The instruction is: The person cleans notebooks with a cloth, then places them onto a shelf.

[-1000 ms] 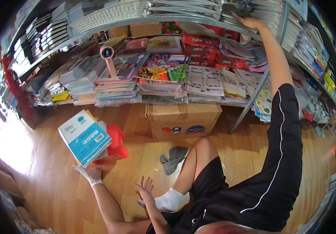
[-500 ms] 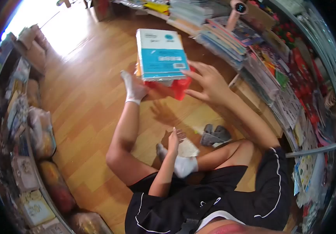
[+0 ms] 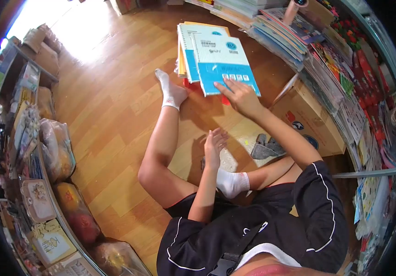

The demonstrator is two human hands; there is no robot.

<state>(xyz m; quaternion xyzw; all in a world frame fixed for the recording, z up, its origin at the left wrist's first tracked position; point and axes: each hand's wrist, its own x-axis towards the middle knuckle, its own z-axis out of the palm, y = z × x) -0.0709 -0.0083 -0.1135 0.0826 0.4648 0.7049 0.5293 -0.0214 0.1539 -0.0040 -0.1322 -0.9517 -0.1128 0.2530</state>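
My right hand [image 3: 241, 99] has its fingers over the lower edge of a blue-and-white B5 notebook [image 3: 227, 60] and grips it. That notebook lies askew over a pile beneath it, where a second blue-and-white notebook [image 3: 189, 64] and an orange-yellow cover [image 3: 182, 55] stick out on the left. A bit of something red [image 3: 225, 100] shows under the pile. My left hand [image 3: 215, 145] is raised above my folded leg, its fingers apart and holding nothing.
Grey cloth slippers [image 3: 267, 148] and a pale sheet [image 3: 227, 161] lie on the wood floor near my foot. To the right stand a cardboard box [image 3: 308, 117] and shelves with stacked papers [image 3: 280, 37]. Plastic-wrapped bundles [image 3: 57, 147] line the left shelf.
My right hand has moved onto the top notebook and slid it right and toward me, uncovering the one below. My left hand has risen slightly. The view has shifted.
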